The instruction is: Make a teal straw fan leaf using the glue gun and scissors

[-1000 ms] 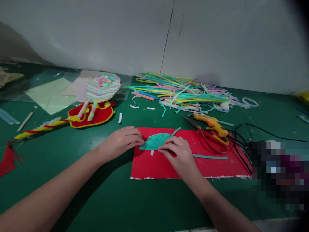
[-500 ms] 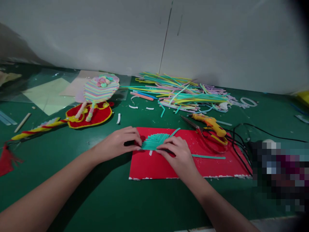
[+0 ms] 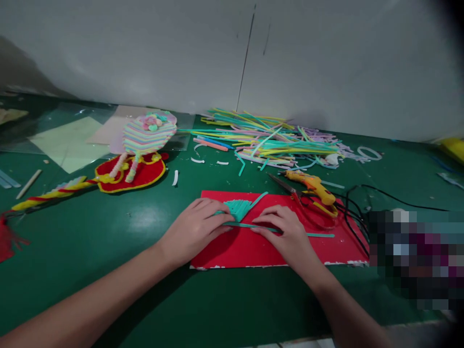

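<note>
A fan-shaped piece of teal pipe cleaners (image 3: 239,209) lies on a red board (image 3: 224,253), partly covered by my left hand (image 3: 201,224). The fingers of that hand are closed at the lower left of the fan, on the end of a loose teal pipe cleaner (image 3: 242,224). This strip runs rightward along the fan's lower tip. My right hand (image 3: 284,229) pinches it farther along, with thumb below and fingers above. Another teal length (image 3: 321,235) shows to the right of my right hand; whether it is the same strip is hidden.
Scissors (image 3: 290,188) and a yellow hot glue gun (image 3: 311,186) with a black cord (image 3: 395,197) lie at the board's right. A pile of coloured pipe cleaners (image 3: 275,140) sits against the wall. Leftward are a striped fuzzy ornament (image 3: 148,137) and a red-and-yellow one (image 3: 145,176).
My left hand has moved right over the fan's left side. My right hand has shifted right, away from the fan, and a straight teal strip now shows between the hands.
</note>
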